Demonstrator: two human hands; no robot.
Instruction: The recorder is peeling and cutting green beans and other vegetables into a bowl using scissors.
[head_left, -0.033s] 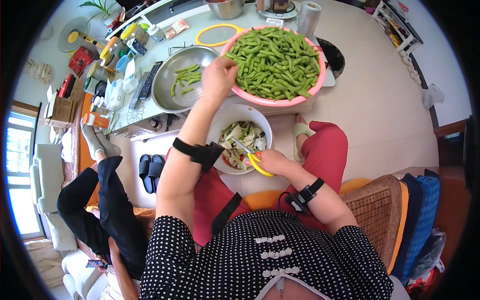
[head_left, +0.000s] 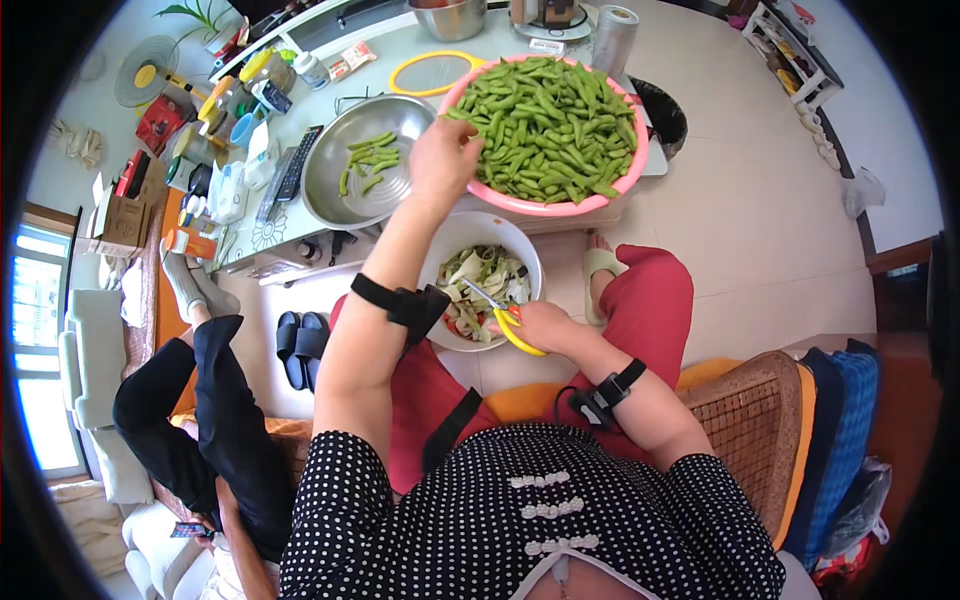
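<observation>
My left hand is at the left edge of a pink basin heaped with green soybean pods. Its thumb and fingers are pinched together against the pile; what lies between them is hidden. Beside that hand, a steel bowl holds several pods, some with trimmed-looking ends too small to be sure of. My right hand grips yellow-handled scissors, blades pointing up and left over a white bucket of vegetable scraps.
A yellow-rimmed sieve, remote controls, jars and bottles crowd the glass table. A silver canister stands behind the basin, a black-lined bin right of it. Black slippers lie on the floor; another person's legs are at left.
My left hand has shifted very slightly to the right along the basin's edge. The right hand and scissors look the same.
</observation>
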